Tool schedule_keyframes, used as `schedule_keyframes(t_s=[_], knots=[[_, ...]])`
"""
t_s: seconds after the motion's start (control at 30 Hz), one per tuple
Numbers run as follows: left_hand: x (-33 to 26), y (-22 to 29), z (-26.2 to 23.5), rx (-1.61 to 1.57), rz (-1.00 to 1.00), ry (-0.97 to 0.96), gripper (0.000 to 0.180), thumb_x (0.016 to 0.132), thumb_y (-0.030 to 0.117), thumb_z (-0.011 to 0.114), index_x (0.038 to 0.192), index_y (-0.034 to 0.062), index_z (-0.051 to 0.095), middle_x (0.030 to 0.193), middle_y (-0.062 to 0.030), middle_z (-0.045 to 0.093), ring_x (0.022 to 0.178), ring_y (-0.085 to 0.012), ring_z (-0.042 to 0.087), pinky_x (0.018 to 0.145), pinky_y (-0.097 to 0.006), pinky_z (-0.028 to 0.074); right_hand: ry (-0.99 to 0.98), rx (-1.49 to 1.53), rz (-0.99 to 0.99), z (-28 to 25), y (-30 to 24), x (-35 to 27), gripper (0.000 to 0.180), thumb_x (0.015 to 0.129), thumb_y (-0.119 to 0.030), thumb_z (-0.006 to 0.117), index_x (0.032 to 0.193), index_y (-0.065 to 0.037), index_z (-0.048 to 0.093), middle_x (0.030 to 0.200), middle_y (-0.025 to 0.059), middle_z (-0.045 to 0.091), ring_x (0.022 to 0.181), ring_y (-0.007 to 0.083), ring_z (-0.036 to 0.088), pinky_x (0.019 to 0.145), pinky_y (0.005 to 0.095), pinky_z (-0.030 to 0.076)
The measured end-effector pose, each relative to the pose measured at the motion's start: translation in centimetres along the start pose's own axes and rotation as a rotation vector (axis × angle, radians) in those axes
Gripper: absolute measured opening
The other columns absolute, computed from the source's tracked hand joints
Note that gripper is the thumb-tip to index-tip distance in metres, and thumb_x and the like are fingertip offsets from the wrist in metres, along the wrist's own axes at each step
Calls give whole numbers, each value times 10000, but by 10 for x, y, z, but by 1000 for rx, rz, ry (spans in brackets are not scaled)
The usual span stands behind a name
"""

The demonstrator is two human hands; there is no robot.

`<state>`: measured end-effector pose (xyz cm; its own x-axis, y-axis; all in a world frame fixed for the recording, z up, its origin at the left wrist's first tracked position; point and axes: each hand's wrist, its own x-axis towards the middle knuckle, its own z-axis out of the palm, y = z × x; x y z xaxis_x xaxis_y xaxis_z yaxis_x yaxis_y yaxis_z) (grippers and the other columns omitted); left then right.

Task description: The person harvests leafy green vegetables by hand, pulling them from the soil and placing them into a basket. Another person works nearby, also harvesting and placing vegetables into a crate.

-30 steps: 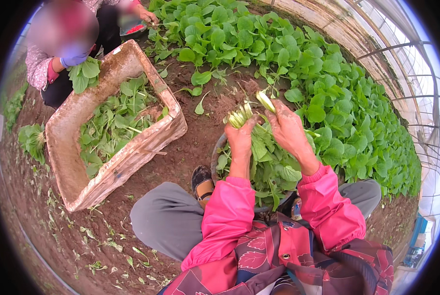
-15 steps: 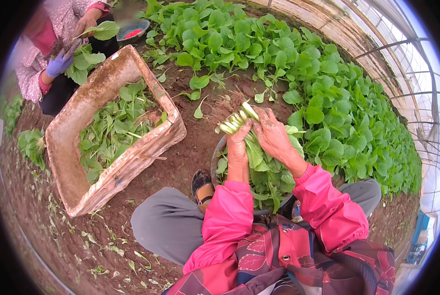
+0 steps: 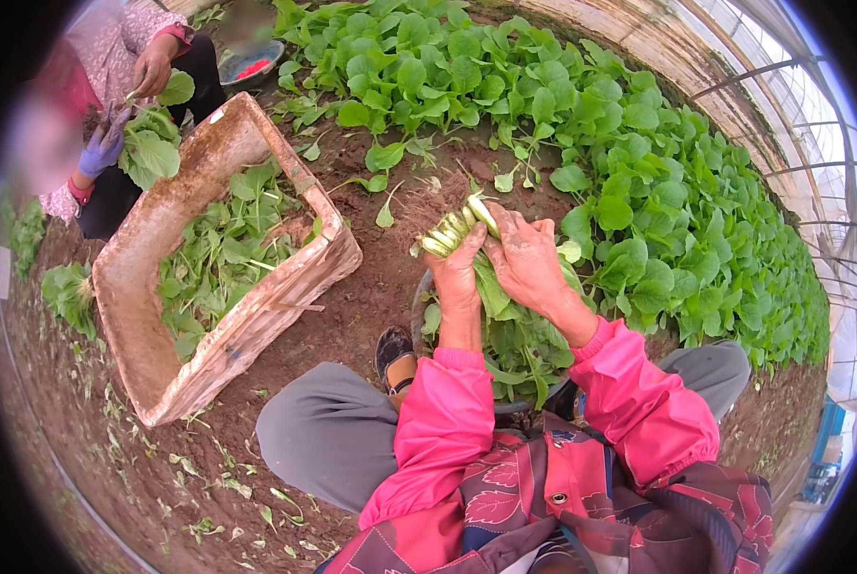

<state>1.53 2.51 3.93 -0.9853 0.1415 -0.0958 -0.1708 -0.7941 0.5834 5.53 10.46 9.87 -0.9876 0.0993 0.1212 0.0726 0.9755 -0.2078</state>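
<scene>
Pale-green stems [image 3: 447,234] are sitting mid-frame, the left hand [image 3: 456,283] gripping them, the right hand [image 3: 531,266] pinching one stalk [image 3: 481,212] alongside; levelling ends while squeezing lightly should be helping avoid bruises.

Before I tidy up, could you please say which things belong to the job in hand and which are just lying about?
In the job:
- bunch of greens, held by the left hand and right hand
- basin underneath
- pale box, probably

Seemingly lying about:
- loose leaves on the soil
- leafy bunch left of the box
</scene>
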Motion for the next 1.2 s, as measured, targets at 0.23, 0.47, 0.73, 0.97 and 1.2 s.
schedule_keyframes(t_s=[0.23, 0.47, 0.73, 0.97, 1.2], knots=[[-9, -5, 26, 78, 89, 123, 260, 722, -47, 624, 976, -27, 571, 914, -43, 604, 776, -121, 576, 731, -256, 457, 65, 419, -5, 14, 21, 4, 430, 900, -283, 343, 1265, -58, 375, 906, 143, 592, 786, 289, 532, 723, 364, 302], [-13, 15, 29, 48, -171, -120, 323, 713, -22, 587, 1033, -38, 546, 956, -81, 605, 841, -154, 592, 790, -263, 454, 82, 509, 62, 7, 31, -4, 450, 929, -311, 307, 1305, -64, 321, 1000, 199, 547, 787, 327, 473, 764, 374, 354], [-24, 12, 24, 161, -125, -182, 298, 714, -5, 552, 1010, -43, 564, 967, -101, 610, 887, -175, 587, 823, -278, 453, 80, 755, 146, 15, 27, -22, 482, 940, -347, 274, 1349, -93, 245, 1233, 217, 447, 1130, 375, 420, 965, 409, 319], [-17, -13, 20, 73, -132, -80, 292, 725, -7, 554, 1018, -15, 558, 940, -78, 605, 833, -172, 586, 771, -283, 466, 176, 862, 83, 36, 47, -18, 544, 910, -307, 399, 1372, -87, 215, 1336, 172, 353, 1237, 336, 314, 1022, 359, 261], [-15, -14, 6, 40, -183, -138, 334, 678, -53, 579, 1010, -21, 548, 921, -65, 599, 809, -161, 584, 752, -277, 469, 86, 915, 219, 31, 40, -26, 435, 916, -309, 387, 1286, -81, 403, 1298, 124, 426, 1222, 291, 355, 1021, 348, 264]])
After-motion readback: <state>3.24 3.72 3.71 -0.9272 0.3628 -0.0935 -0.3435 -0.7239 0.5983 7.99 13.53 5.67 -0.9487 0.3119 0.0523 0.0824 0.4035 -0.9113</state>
